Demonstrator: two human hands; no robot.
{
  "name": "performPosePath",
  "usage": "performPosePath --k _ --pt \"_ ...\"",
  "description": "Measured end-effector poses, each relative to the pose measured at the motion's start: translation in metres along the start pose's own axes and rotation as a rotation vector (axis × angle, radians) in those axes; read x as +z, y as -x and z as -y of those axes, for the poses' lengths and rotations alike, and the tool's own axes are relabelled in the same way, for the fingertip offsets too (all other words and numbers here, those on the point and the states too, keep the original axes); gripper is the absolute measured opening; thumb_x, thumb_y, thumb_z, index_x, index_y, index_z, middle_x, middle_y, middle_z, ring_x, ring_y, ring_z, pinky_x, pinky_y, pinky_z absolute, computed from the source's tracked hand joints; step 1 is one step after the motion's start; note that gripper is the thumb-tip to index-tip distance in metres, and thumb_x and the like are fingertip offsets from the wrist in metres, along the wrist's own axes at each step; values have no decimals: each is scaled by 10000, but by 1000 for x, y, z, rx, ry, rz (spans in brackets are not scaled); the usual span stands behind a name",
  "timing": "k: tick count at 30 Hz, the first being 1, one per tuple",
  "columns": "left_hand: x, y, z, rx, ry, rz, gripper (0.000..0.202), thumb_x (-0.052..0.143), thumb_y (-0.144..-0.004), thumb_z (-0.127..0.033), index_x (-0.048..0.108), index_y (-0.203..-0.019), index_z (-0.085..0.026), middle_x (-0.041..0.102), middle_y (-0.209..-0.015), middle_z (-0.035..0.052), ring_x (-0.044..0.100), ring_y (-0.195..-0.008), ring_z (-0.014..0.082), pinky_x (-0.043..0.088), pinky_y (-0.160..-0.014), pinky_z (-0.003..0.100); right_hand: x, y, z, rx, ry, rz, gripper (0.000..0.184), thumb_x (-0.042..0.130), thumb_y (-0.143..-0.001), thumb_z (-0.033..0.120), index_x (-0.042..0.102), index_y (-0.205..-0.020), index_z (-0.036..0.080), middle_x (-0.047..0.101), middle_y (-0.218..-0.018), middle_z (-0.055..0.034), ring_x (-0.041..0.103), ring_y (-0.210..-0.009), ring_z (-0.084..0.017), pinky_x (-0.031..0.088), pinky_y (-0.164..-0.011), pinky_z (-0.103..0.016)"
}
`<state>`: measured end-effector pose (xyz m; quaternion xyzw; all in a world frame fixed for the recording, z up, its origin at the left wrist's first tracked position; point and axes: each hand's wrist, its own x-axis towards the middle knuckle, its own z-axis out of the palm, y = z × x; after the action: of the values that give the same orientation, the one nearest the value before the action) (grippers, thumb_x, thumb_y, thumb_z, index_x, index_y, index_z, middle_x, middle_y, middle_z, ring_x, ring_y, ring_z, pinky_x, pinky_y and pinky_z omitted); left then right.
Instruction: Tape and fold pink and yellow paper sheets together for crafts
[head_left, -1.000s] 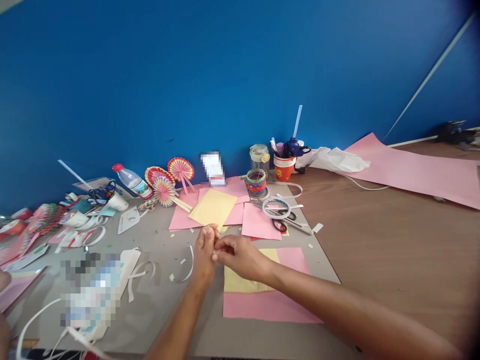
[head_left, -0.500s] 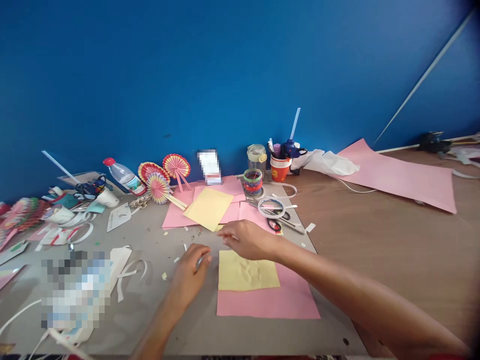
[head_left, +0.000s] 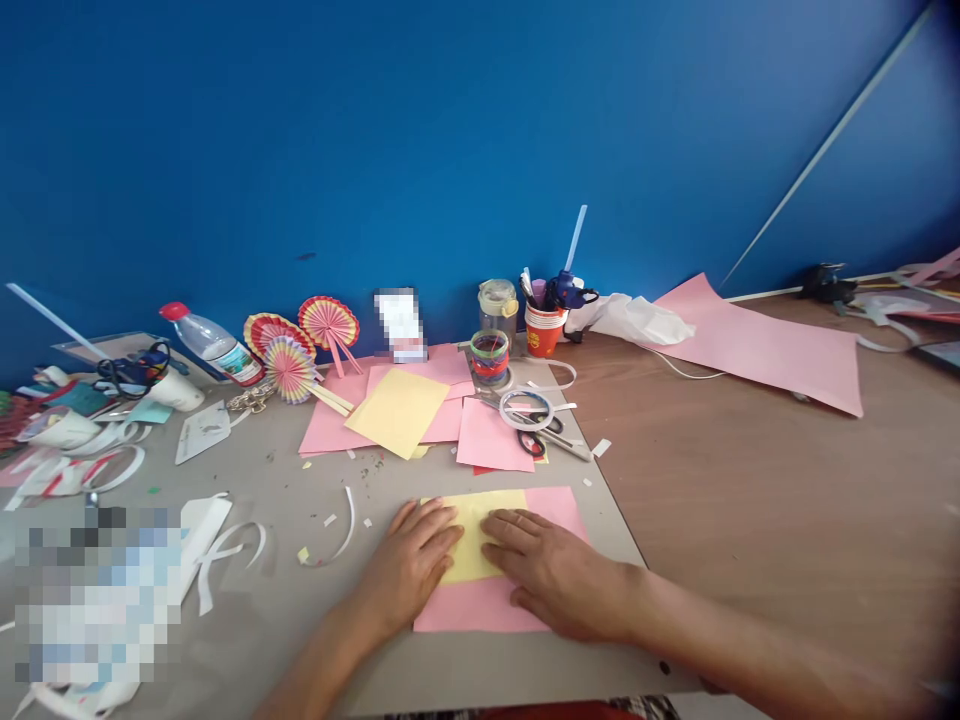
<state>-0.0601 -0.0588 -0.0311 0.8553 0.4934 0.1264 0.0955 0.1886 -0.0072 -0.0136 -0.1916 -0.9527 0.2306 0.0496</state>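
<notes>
A yellow paper piece (head_left: 471,545) lies on a larger pink paper sheet (head_left: 480,607) near the table's front edge. My left hand (head_left: 411,565) rests flat over the left side of the yellow paper, fingers stretched out. On its right part lies my right hand (head_left: 551,570), palm down with fingers extended, also over the pink sheet. Both hands hide parts of the two papers. Beyond them are another yellow sheet (head_left: 401,412), a small pink sheet (head_left: 491,437) and black-handled scissors (head_left: 534,440).
Folded paper fans (head_left: 289,365), a plastic bottle (head_left: 217,345) and a phone (head_left: 401,325) stand along the blue wall. A tape roll (head_left: 526,410), a jar (head_left: 497,305) and a red paper cup (head_left: 545,332) are back right. White strips (head_left: 217,565) lie at left.
Both hands have come down flat onto the yellow paper; the right hand moved nearer from above its far edge. The view has shifted slightly to the right.
</notes>
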Motion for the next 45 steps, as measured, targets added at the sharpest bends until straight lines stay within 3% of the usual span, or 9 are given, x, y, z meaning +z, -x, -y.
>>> performPosePath --k 6,9,16,20,26,32,37,40,45 --pt "-18 7 3 -23 122 176 413 576 -879 -297 535 -1287 -254 456 -1440 89 359 -1364 269 245 -1133 543 -4 -3 -4 -31 19 -34 246 590 -808 136 620 -1048 88 538 -1281 -185 475 -1229 -282 380 -1072 -421" --pt "-25 8 1 -47 177 194 445 690 -785 -330 567 -1202 -235 416 -1465 112 334 -1376 287 208 -1142 553 -3 -5 -6 -46 50 -76 172 521 -777 35 618 -903 101 585 -1168 -175 522 -1152 -254 440 -1009 -390" --pt "-22 6 2 -67 180 123 95 568 -836 -176 558 -922 -215 513 -1383 114 448 -1302 235 263 -1136 511 7 -8 -5 -79 186 -132 167 473 -764 22 606 -816 109 581 -1102 -187 537 -1053 -259 461 -962 -408" --pt "-17 9 -1 10 66 6 84 512 -851 -146 561 -898 -195 526 -1345 128 481 -1256 248 281 -1125 517 8 -11 -6 -55 162 -129 173 464 -770 0 588 -784 119 591 -1007 -158 558 -926 -226 503 -870 -373" --pt "-15 11 -10 119 -59 -53 255 384 -907 -79 602 -848 -195 654 -963 55 586 -997 184 353 -1093 479 6 -12 -7 -57 152 -117 176 490 -751 -19 600 -789 113 597 -1020 -156 559 -942 -216 489 -898 -345" --pt "-9 19 -9 173 -183 -69 282 364 -908 -42 612 -970 -159 648 -1051 89 586 -1034 204 422 -1053 447 -12 -11 -2 -55 20 -115 201 452 -842 58 602 -746 152 631 -990 -125 564 -924 -201 489 -840 -327" --pt "0 29 -9 214 -283 -134 300 361 -897 -23 605 -1017 -150 629 -1152 116 550 -1148 242 454 -1023 439 -30 -8 -22 142 -94 -348 250 408 -873 73 591 -734 170 604 -727 -47 552 -711 -158 451 -689 -275" --pt "0 29 -13 211 -310 -168 306 344 -889 0 607 -968 -134 633 -1122 119 561 -1129 240 477 -991 429 -37 -4 -46 286 -3 -511 213 435 -851 73 624 -816 164 616 -808 -68 563 -776 -182 447 -713 -295" --pt "1 25 -17 193 -314 -188 305 343 -873 9 604 -939 -134 623 -1091 111 551 -1106 243 489 -966 417 -41 -15 -81 462 203 -509 231 486 -843 129 653 -1001 151 586 -971 -112 545 -901 -231 451 -813 -349"
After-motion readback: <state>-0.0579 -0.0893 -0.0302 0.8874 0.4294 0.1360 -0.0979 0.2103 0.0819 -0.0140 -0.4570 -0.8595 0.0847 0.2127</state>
